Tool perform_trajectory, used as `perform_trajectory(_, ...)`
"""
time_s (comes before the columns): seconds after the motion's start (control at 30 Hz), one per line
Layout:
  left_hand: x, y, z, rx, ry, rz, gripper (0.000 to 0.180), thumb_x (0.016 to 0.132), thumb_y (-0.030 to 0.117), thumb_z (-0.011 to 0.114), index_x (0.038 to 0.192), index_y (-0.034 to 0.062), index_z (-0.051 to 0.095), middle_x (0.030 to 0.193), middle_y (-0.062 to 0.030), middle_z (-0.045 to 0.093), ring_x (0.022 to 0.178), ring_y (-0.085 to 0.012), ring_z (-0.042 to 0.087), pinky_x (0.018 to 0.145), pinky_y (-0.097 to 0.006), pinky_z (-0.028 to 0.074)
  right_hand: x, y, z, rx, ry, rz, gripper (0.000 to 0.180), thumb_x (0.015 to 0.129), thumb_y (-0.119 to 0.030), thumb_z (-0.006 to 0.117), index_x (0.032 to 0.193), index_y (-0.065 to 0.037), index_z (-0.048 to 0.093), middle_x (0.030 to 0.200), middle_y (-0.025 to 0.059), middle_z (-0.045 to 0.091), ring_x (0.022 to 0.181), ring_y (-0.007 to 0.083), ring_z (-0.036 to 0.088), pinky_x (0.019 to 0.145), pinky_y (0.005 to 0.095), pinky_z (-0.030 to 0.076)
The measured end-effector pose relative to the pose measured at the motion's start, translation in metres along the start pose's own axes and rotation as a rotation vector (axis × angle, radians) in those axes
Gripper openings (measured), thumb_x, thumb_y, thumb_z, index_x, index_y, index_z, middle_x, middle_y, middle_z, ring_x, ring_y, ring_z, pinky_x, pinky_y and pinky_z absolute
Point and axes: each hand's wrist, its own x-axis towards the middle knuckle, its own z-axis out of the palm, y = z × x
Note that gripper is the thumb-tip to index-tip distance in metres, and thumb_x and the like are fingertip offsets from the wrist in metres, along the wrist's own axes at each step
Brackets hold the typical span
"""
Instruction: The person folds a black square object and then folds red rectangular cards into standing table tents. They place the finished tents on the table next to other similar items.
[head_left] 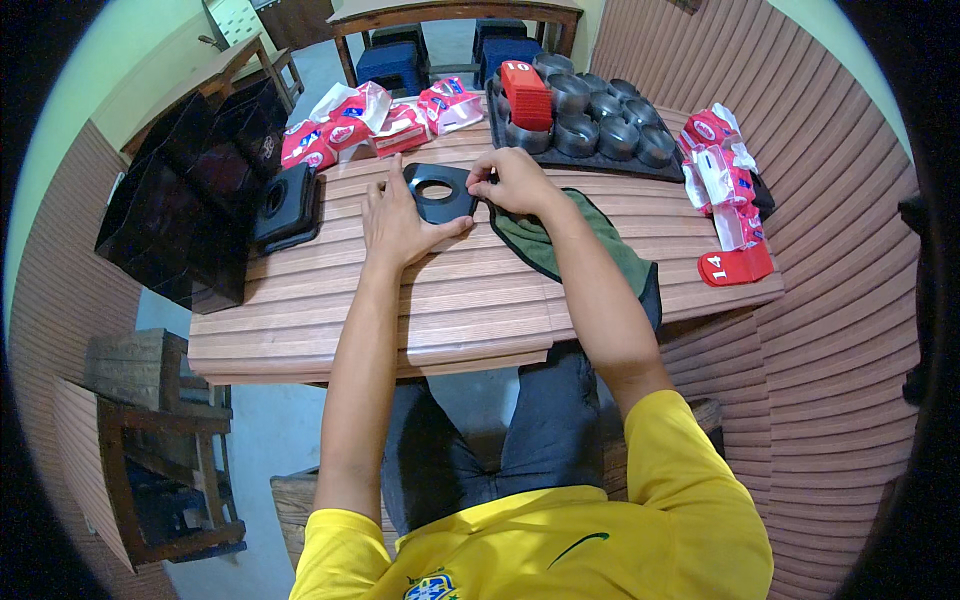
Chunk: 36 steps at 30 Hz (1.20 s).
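Stacks tell most of the progress here. At the far left of the slatted wooden worktop sits a pile of black square lids with round holes, lying flat and squared up; these look like finished pieces, though how many are in it cannot be counted. Behind them lie red and white tissue packs, crumpled and heaped.

Next comes the left hand, spread flat with its fingers wide, pressing on the left part of a single black lid that rests on the worktop near the middle. The right hand pinches the lid's right edge with thumb and fingertips, just above a green cloth draped over the near edge. So this one piece appears to be mid-handling.

Further right, a dark tray carries round metal cups and a stack of red numbered cards. More tissue packs and one red card lie at the right end, seemingly yet to be dealt with.
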Motion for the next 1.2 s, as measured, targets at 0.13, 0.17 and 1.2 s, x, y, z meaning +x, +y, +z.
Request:
perform_trajectory(0.13, -0.002, -0.002, 0.000, 0.011, -0.009, 0.052, 0.156, 0.050, 0.071, 0.097, 0.168, -0.0009, 0.026, 0.149, -0.0272, 0.063, 0.138, -0.0522, 0.052, 0.120, -0.059, 0.039, -0.002, 0.001, -0.001, 0.104, -0.068, -0.005, 0.015, 0.080, -0.014, 0.087, 0.093, -0.007, 0.086, 0.089, 0.0160, 0.081, 0.082, 0.0284, 0.079, 0.082, 0.0405, 0.061)
perform_trajectory(0.17, -0.003, -0.003, 0.001, 0.003, -0.008, 0.042, 0.157, 0.049, 0.070, 0.098, 0.169, -0.0006, 0.026, 0.149, -0.0272, 0.062, 0.138, -0.0521, 0.051, 0.121, -0.059, 0.038, -0.002, 0.000, 0.000, 0.151, -0.118, -0.042, 0.016, 0.080, -0.014, 0.087, 0.094, -0.007, 0.086, 0.088, 0.0160, 0.081, 0.082, 0.0281, 0.079, 0.082, 0.0402, 0.061)
perform_trajectory(1.2, -0.005, -0.001, -0.002, -0.009, 0.003, 0.012, 0.155, 0.051, 0.071, 0.100, 0.167, -0.0026, 0.028, 0.148, -0.0306, 0.061, 0.136, -0.0519, 0.052, 0.120, -0.058, 0.039, 0.001, -0.001, 0.015, 0.156, -0.205, -0.170, 0.016, 0.084, -0.016, 0.086, 0.095, -0.006, 0.086, 0.089, 0.0125, 0.081, 0.082, 0.0225, 0.076, 0.080, 0.0382, 0.059)
